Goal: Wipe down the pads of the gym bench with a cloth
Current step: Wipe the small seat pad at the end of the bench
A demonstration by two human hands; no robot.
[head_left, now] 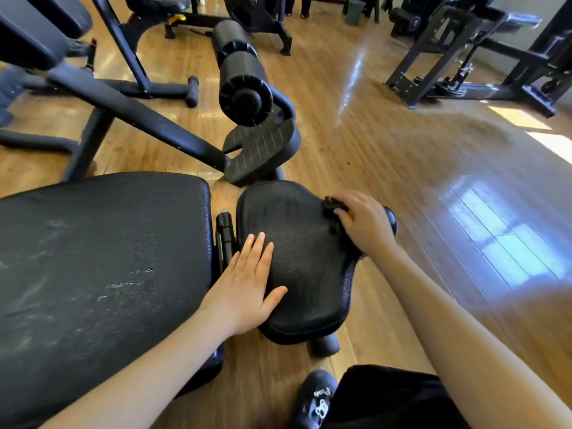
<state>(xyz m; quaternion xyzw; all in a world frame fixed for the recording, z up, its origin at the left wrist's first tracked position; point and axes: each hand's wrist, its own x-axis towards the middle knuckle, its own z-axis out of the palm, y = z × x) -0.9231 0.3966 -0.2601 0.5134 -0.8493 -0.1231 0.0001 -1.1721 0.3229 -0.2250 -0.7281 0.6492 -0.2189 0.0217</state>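
The left hand (247, 283) lies flat, fingers straight and together, on the near left part of the seat pad (297, 261), while the right hand (362, 222) curls over a small dark cloth (332, 209) with a yellow edge and presses it on the pad's far right edge. The large back pad (102, 274), scuffed with pale marks, sits just left of the seat pad across a hinge gap. Beyond them stand a foam roller (241, 72) and ribbed footplate (263, 147) on the wood floor (402, 168).
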